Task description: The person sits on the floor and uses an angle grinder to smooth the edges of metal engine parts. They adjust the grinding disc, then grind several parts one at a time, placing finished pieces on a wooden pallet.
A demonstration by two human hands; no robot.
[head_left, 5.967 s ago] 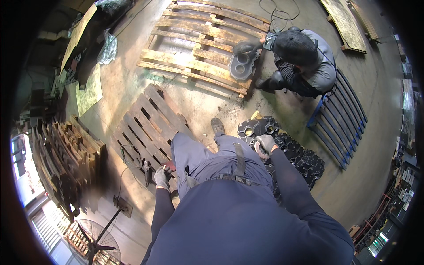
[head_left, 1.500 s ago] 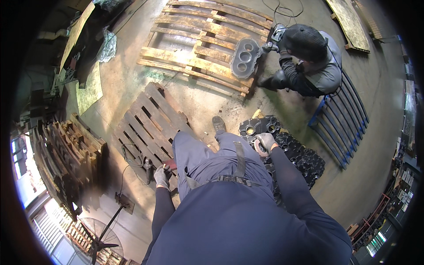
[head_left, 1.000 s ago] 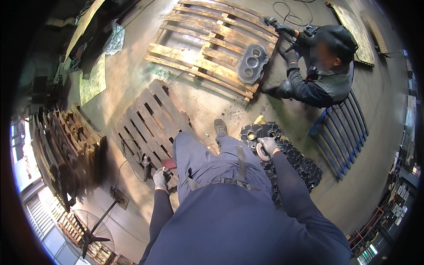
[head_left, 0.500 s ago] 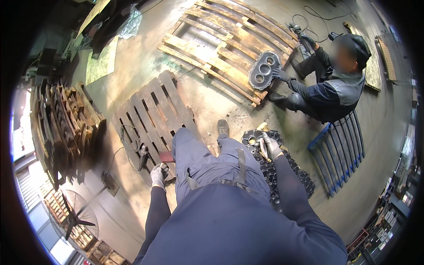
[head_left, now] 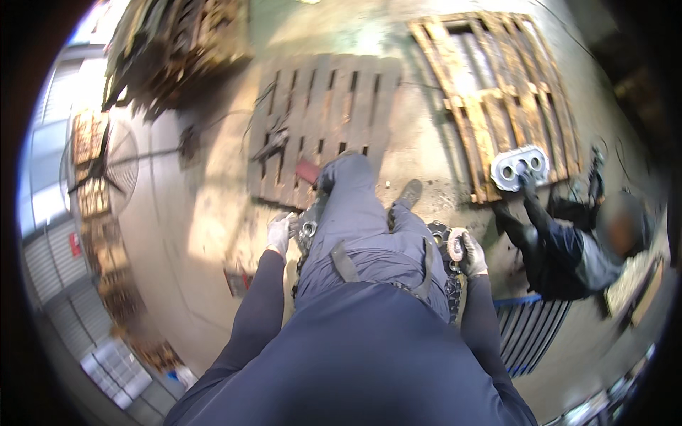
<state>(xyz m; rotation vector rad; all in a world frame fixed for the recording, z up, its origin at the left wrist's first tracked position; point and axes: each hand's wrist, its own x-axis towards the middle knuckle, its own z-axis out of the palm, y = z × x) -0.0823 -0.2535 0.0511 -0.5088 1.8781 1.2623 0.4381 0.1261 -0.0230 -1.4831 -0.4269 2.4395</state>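
Observation:
My right hand (head_left: pixel 472 254), in a grey work glove, is closed on a pale ring-shaped piece (head_left: pixel 455 243) whose exact kind I cannot make out. Beneath it stand black metal castings (head_left: pixel 453 287) with round openings, beside my right leg. My left hand (head_left: pixel 279 231), gloved too, has its fingers curled beside another dark metal casting (head_left: pixel 307 229) at my left leg; blur hides whether it holds anything. My legs cover much of these castings.
A grey-brown pallet (head_left: pixel 341 106) lies ahead, with a dark power tool (head_left: pixel 271 144) and a red piece (head_left: pixel 307 171) on it. At right, a co-worker (head_left: pixel 568 248) crouches, touching a grey housing (head_left: pixel 520 169) on a wooden pallet (head_left: pixel 490 106). Left are a fan (head_left: pixel 106 167) and stacked pallets (head_left: pixel 181 50).
My view has swung left, bringing the fan and stacked pallets higher in view. My right hand still holds the pale piece, now seen as a ring. A casting now shows beside my left hand.

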